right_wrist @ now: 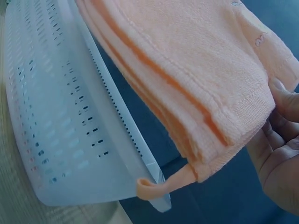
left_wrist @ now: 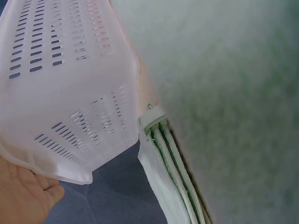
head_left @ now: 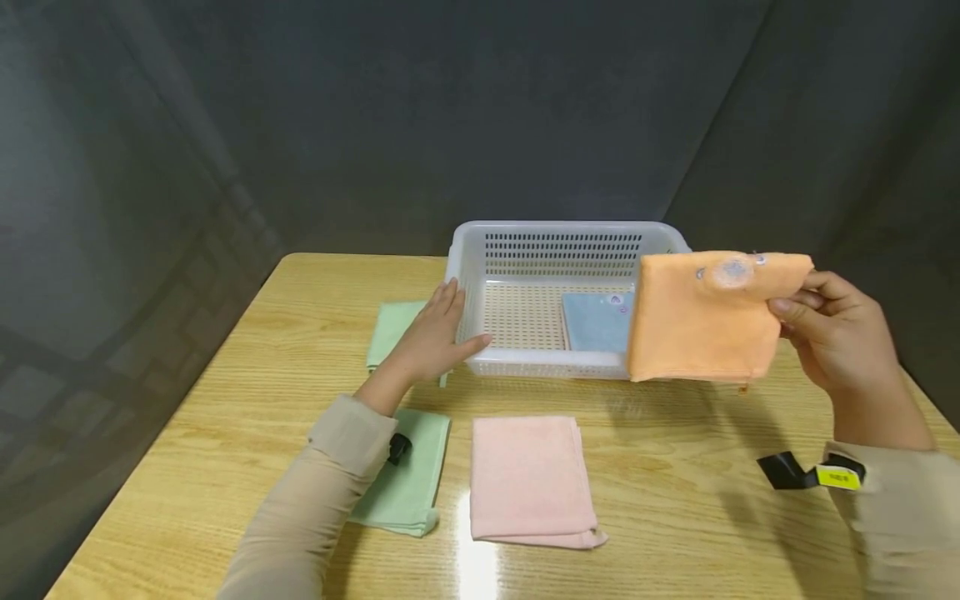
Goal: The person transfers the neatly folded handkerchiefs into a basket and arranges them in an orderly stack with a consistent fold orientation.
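Note:
An orange folded towel (head_left: 697,325) with a small embroidered patch is held up by my right hand (head_left: 840,333), which pinches its right edge between thumb and fingers. It hangs over the right front part of the white plastic basket (head_left: 555,358), hiding that corner. In the right wrist view, the towel (right_wrist: 196,60) shows stacked layers and a hanging loop beside the basket. My left hand (head_left: 431,333) rests at the basket's front left corner, fingers extended along the rim and thumb spread. Inside the basket lies a blue folded towel (head_left: 597,323), partly hidden behind the orange one.
A pink folded towel (head_left: 528,479) lies on the wooden table (head_left: 667,517) in front of the basket. Two green towels, a near one (head_left: 416,479) and a far one (head_left: 393,325), lie left of it, partly under my left arm. Dark curtains (head_left: 480,117) stand behind.

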Motion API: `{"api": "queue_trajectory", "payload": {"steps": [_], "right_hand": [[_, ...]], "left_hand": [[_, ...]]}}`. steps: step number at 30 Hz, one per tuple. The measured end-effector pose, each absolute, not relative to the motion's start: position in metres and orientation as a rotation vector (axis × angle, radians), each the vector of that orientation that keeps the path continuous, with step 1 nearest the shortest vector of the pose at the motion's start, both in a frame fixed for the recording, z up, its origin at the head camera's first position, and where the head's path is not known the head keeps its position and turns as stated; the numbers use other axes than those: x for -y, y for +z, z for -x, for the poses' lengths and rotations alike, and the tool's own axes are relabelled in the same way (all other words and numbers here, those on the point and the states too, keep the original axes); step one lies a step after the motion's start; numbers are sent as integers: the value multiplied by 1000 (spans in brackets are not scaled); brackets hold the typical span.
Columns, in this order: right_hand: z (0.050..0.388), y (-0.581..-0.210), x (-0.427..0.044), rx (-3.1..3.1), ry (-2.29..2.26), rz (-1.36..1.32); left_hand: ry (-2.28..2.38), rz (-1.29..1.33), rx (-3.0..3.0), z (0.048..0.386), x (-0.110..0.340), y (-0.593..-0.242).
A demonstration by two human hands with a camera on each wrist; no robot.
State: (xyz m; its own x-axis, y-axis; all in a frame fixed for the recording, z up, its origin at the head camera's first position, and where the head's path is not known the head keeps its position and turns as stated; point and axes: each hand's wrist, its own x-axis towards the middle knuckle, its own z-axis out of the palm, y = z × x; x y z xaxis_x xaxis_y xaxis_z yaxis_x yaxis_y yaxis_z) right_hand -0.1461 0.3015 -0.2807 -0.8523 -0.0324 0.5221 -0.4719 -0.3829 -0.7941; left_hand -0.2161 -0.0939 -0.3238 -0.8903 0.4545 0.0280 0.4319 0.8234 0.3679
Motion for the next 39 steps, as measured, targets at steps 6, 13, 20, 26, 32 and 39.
{"api": "queue_trajectory", "payload": {"steps": [6, 13, 20, 26, 32, 39], "right_hand": [[154, -279, -296, 1485, 2356, -667], [159, -277, -292, 1457, 2357, -493], [166, -276, -292, 1456, 2359, -373], [183, -287, -301, 1461, 2364, -341], [201, -301, -313, 1531, 2350, -335], [189, -282, -282, 1487, 2379, -304]], "left_hand": [[565, -711, -2948, 216, 94, -324], [555, -707, -2945, 216, 94, -322], [544, -718, -2952, 217, 94, -323], [553, -728, -2952, 218, 93, -323], [548, -724, -2947, 217, 91, -322], [554, -726, -2940, 217, 91, -322]]}}
